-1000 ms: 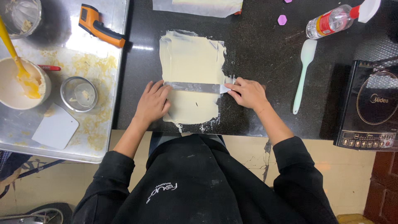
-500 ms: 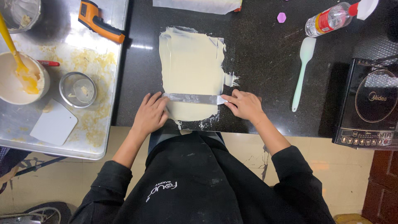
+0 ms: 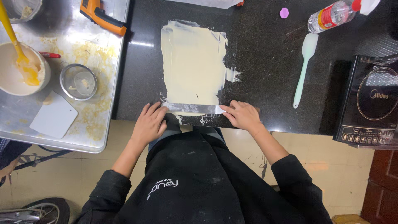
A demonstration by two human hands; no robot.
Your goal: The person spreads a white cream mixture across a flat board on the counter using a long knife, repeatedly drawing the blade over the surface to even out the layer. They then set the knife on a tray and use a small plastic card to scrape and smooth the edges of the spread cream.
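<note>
Flat metal scraper blade (image 3: 192, 108) lies crosswise at the near edge of the pale cream sheet (image 3: 192, 64) spread on the black tabletop (image 3: 265, 74). Left hand (image 3: 148, 124) pinches the blade's left end, right hand (image 3: 242, 116) pinches its right end; fingers of both are closed on the metal, hands apart by the blade's length. Blade sits flat-ish against the sheet, close to the tabletop's front edge, right in front of the person's black apron (image 3: 195, 182).

Cream sheet runs away from the hands as a rough rectangle, ragged smears on the side beyond the right hand. Crumbs and scrapings just under the blade, between the hands.

Beyond and right of the right hand: pale green silicone spatula (image 3: 304, 68), lying lengthwise, well apart from the sheet. Further out past it, a clear plastic bottle with red label (image 3: 331, 15) on its side, and a small purple hexagon piece (image 3: 284, 13). Far right of the right hand: black induction cooktop (image 3: 369, 103) at the tabletop's edge.

Left of the left hand: steel tray surface (image 3: 103, 124), smeared with yellowish residue. On it, nearest the left hand, a white plastic scraper card (image 3: 54, 115); beyond that a small round steel cup (image 3: 78, 81); further left a white bowl (image 3: 16, 76) with yellow batter and a yellow spatula (image 3: 14, 41) standing in it. Orange-and-black handheld thermometer gun (image 3: 103, 17) at the tray's far corner.
</note>
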